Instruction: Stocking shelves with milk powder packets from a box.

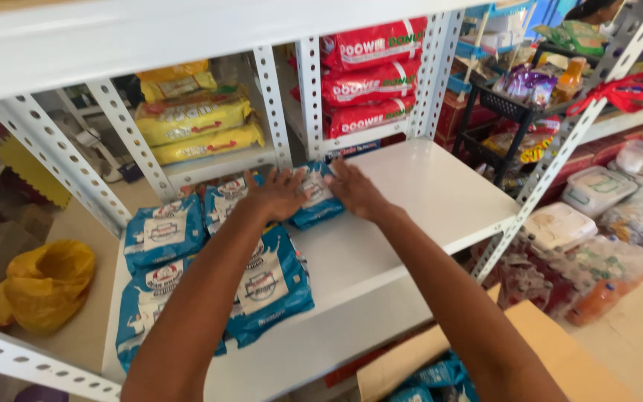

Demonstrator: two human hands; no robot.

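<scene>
Both my hands rest on one blue and white packet [315, 198] lying at the back of a white metal shelf [426, 193]. My left hand [277, 195] presses flat on its left side, fingers spread. My right hand [355, 190] lies on its right edge. More blue packets of the same kind lie on the shelf's left half: one at the back left [164, 232], one under my left forearm [269, 286], one at the front left [146, 298].
Yellow bags [195, 119] and red bags [370, 71] are stacked on shelves behind. A yellow sack [42, 283] sits on the floor at left. An open cardboard box [411, 365] with blue packets is below. Plastic containers [597, 190] and bottles [597, 283] stand at right.
</scene>
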